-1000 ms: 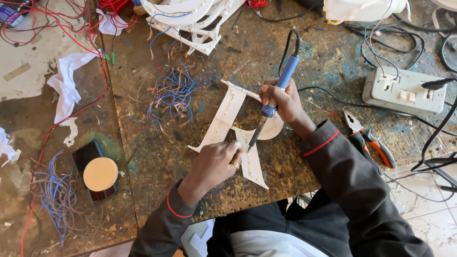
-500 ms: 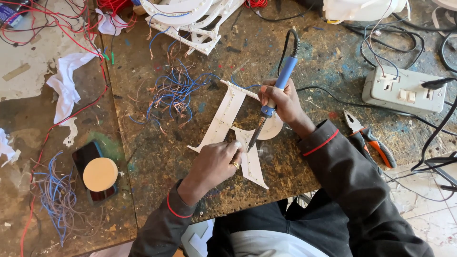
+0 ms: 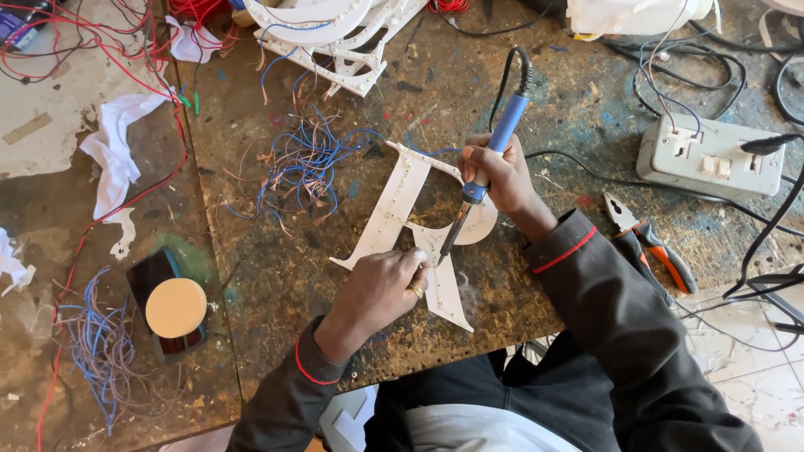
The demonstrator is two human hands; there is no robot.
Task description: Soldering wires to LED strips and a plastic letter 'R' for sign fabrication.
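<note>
Gripping a blue-handled soldering iron [image 3: 486, 163], the right hand [image 3: 496, 174] has its fingers wrapped tight round the handle, tip angled down and left onto the middle of a white letter-shaped plastic piece [image 3: 400, 213]. The piece lies flat on the worn wooden bench [image 3: 536, 92], near the front edge, just in front of the person. Left hand [image 3: 381, 289] rests on the lower part of the piece, fingers curled and pinched together right next to the iron's tip; whether something thin is held between them cannot be made out.

Black cord runs from the back of the iron toward the far side of the bench. Loose tangle of blue and copper wires [image 3: 306, 159] just beyond the piece. Pliers with orange grips [image 3: 649, 243] beside the right forearm. Grey power strip [image 3: 712, 155] farther right. More white letter pieces [image 3: 335, 38] stacked at the far edge. Dark phone with a round pale disc [image 3: 176, 307] on it, well to the left.
</note>
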